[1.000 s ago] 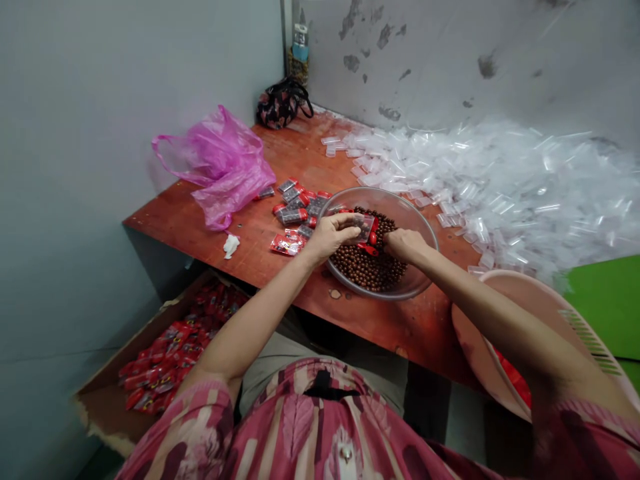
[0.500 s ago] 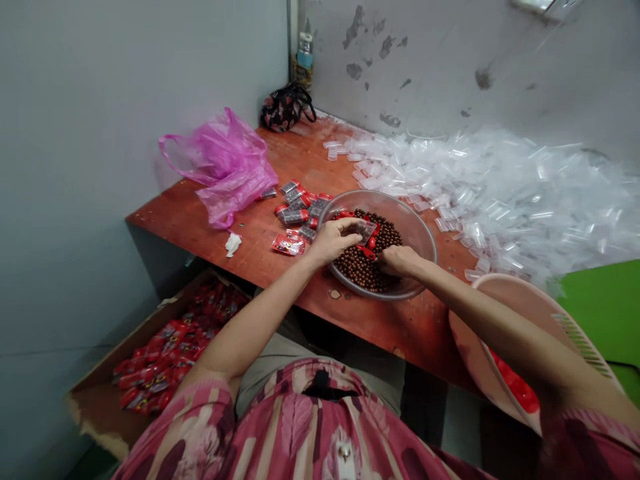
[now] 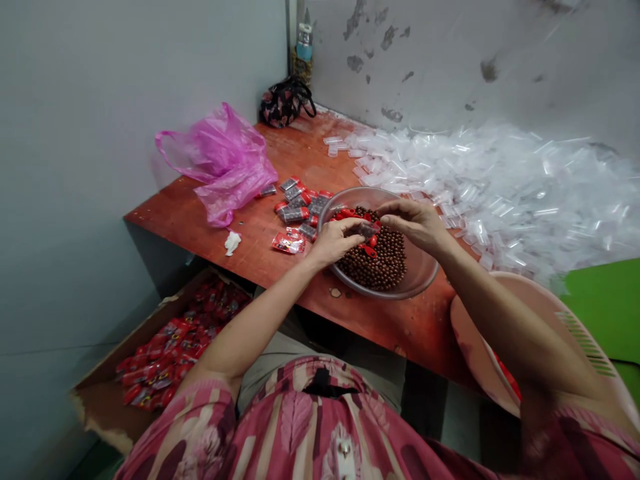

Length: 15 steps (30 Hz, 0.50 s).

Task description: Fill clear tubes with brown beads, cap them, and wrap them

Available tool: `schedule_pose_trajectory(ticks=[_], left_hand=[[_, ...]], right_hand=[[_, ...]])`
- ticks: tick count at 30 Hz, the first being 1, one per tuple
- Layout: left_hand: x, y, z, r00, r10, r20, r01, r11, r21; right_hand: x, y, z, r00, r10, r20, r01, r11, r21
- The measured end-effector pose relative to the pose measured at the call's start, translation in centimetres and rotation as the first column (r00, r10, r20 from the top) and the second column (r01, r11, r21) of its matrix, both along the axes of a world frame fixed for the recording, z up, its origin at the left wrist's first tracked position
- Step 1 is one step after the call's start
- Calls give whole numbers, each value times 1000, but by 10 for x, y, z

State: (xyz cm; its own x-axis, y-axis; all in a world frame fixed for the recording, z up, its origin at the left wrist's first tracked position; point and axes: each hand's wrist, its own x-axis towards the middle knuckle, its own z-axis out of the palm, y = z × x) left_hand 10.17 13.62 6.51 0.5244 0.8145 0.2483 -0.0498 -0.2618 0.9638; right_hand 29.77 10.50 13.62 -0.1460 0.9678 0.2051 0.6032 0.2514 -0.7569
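My left hand [image 3: 337, 241] is over the left side of a grey bowl [image 3: 425, 279], its thumb and fingers closed round a small clear plastic case [image 3: 367, 231]. The case looks dark inside. My right hand [image 3: 417, 225] is raised at the case's right side, thumb and fingers curved together towards it; whatever they hold is hidden. Below both hands, many small round brown balls [image 3: 375, 270] fill the bowl's bottom. Several red plastic caps [image 3: 370, 251] lie on the balls. Left of the bowl, several filled cases with red ends [image 3: 295, 215] lie on the red table [image 3: 320, 293].
A pink plastic bag [image 3: 225, 160] and red packets [image 3: 289, 243] lie on the left. Clear empty cases [image 3: 500, 180] are heaped along the right wall. A pink basket [image 3: 535, 300] stands at right, and a cardboard box [image 3: 95, 400] of red packets at lower left.
My right hand has come up out of the brown balls to the case's right side. The case looks darker inside now. My left hand has stayed in place.
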Motion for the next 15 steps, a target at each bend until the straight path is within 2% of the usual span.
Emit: schedule_pose_trajectory(ticks=[3, 5, 7, 9, 11, 15], left_hand=[[0, 0, 0, 1000, 2, 27, -2, 1000, 2], [1, 0, -1, 998, 16, 60, -15, 1000, -14], [1, 0, -2, 994, 33, 102, -28, 998, -49], [1, 1, -3, 991, 38, 128, -29, 997, -76], [1, 1, -3, 991, 25, 132, -15, 997, -73], [1, 2, -2, 991, 25, 130, -16, 998, -64]], right_hand=[[14, 2, -6, 996, -90, 20, 91, 996, -14], [23, 3, -11, 987, -90, 131, 97, 994, -50], [28, 3, -16, 954, -36, 297, 73, 991, -113], [28, 3, -21, 879, 38, 475, 56, 981, -183], [23, 3, -25, 770, 103, 630, 64, 970, -236], [6, 2, -34, 562, 179, 808, 115, 950, -291]])
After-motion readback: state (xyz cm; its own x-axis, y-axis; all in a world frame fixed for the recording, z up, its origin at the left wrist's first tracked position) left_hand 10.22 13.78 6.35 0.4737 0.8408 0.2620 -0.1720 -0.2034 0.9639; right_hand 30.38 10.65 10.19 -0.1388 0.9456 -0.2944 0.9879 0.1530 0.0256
